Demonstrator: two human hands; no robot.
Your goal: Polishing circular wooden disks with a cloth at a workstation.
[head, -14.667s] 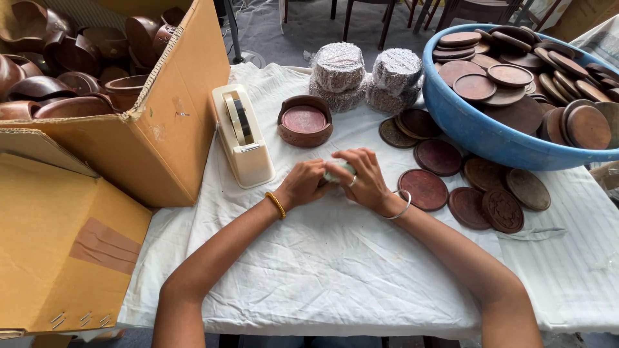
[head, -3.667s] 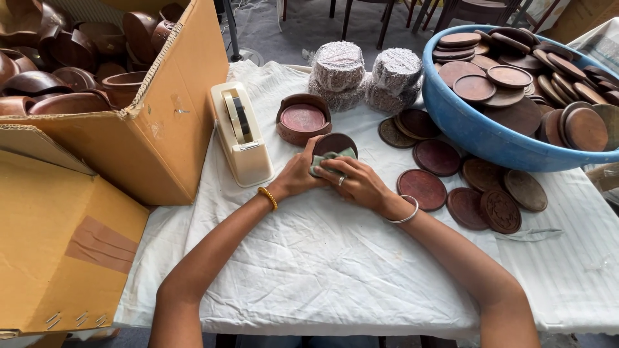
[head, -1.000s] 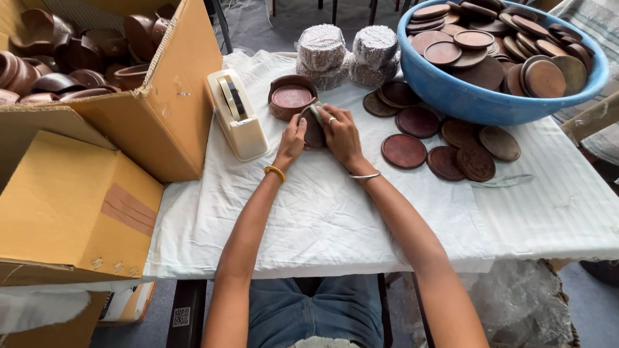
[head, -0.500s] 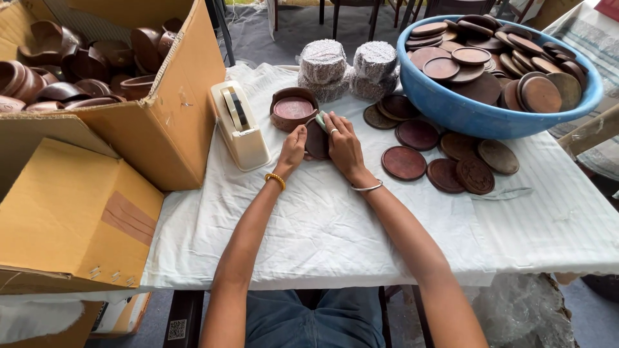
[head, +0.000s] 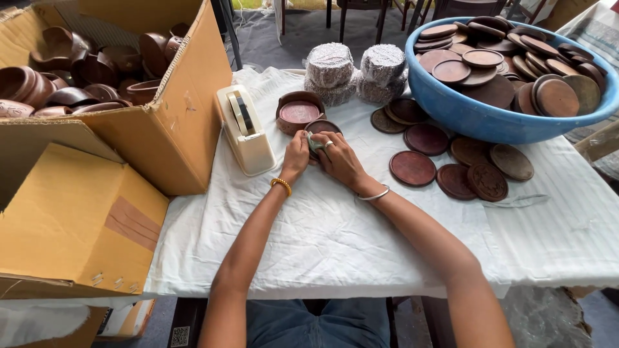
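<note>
Wooden disc (head: pixel 322 127) — both hands clamped on it | blue tub (head: pixel 477 119) — brown lids

Probably craft workshop, boxed wooden bowls (head: pixel 77 84), basin of lids (head: pixel 509 122)

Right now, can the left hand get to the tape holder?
Probably yes. The left hand is just beside the cream tape dispenser, with only bare white cloth between them.

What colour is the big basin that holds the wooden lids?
Blue basin; head view shows it.
</note>
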